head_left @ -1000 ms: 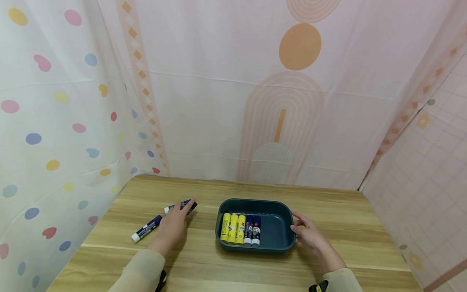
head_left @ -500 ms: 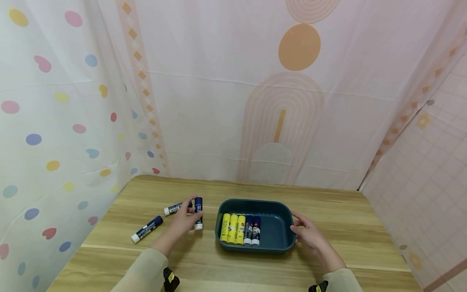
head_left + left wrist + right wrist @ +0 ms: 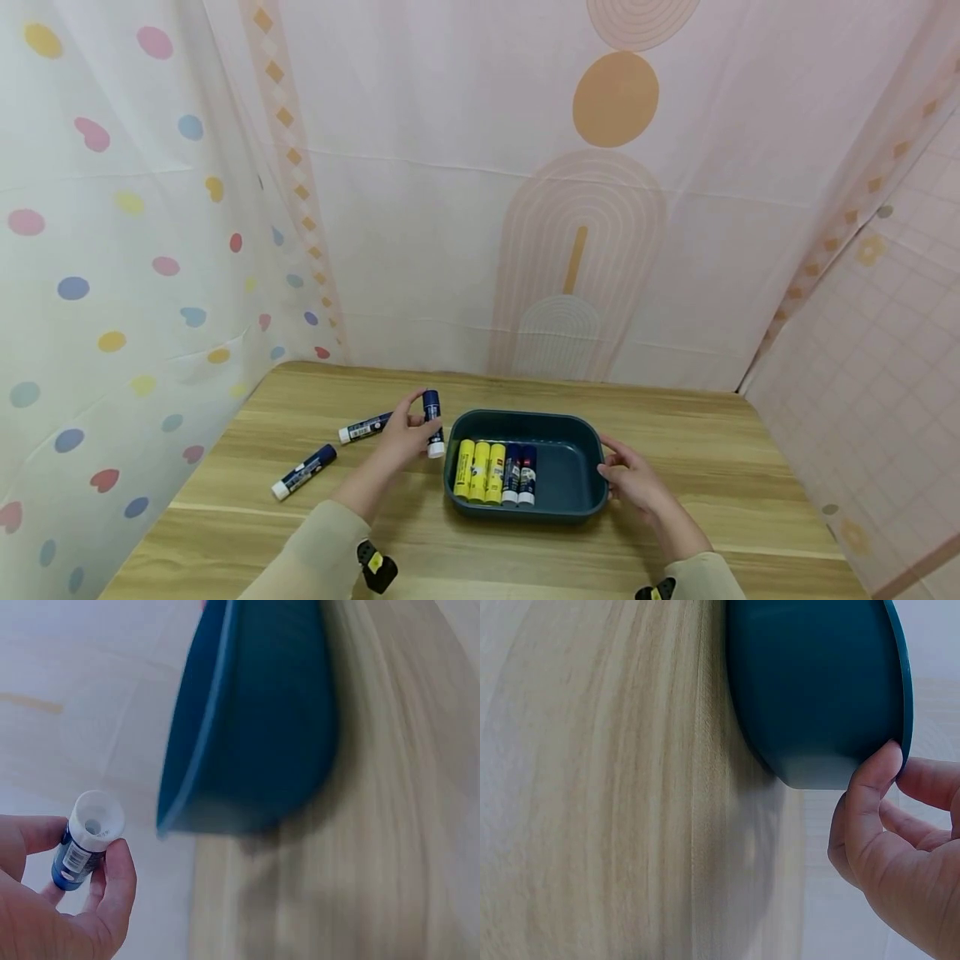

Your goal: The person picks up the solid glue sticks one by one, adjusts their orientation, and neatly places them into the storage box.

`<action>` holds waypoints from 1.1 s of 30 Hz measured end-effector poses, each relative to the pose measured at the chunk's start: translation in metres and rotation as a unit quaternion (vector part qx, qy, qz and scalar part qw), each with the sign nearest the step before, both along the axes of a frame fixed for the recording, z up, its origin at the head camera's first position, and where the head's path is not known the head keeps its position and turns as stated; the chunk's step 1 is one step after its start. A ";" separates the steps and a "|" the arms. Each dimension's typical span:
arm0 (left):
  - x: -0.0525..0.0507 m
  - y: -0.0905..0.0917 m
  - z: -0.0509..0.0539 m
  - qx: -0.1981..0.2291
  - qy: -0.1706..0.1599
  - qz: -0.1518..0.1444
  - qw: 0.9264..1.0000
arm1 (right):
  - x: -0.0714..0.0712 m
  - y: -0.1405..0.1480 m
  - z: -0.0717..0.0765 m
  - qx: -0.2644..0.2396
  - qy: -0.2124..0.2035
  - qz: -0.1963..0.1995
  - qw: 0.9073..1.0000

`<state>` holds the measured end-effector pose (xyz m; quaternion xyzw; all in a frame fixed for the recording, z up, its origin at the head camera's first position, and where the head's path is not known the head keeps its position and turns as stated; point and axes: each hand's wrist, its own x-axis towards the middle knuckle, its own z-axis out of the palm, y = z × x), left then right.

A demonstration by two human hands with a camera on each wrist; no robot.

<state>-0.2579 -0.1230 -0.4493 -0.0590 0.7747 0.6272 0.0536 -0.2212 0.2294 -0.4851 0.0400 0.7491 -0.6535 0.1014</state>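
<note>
Sleeves of pale beige fill the near edge, with a black wrist unit at each cuff, over a wood-grain table. Next comes the right hand, thumb and fingers pinching the right-end rim of a dark teal tray. Its wall looks like stiff plastic, light yet smooth enough to slide, so the rim seems its best hold.

Inside, along the left half, three yellow tubes lie side by side, then two navy tubes, white ends towards the person. A loose navy tube rests slantwise on the wood, well left of the tray.

Slightly farther, the left hand grasps the held tube, raised and tilted just beside the tray's left end, thumb opposed to fingers. It should be light, rigid and hard to damage; being slick and round, it could twist, so gripping around mid-barrel makes sense. The wrist view shows a hollow in its white end.

Behind that hand lies another loose tube, partly hidden. Beyond the table hangs a printed curtain.
</note>
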 end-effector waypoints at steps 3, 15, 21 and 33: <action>0.001 0.015 0.006 0.023 -0.001 -0.013 1.000 | 0.000 0.001 0.000 -0.004 0.001 0.000 1.000; 0.013 0.069 0.006 -0.005 0.016 -0.062 0.998 | 0.001 0.000 0.001 0.008 -0.002 -0.007 1.000; 0.019 0.091 -0.003 -0.073 0.054 -0.083 0.992 | 0.000 0.000 0.001 0.002 -0.002 -0.005 1.000; 0.021 0.131 -0.021 -0.185 0.076 -0.109 0.974 | 0.001 0.002 0.003 -0.002 0.001 0.012 1.000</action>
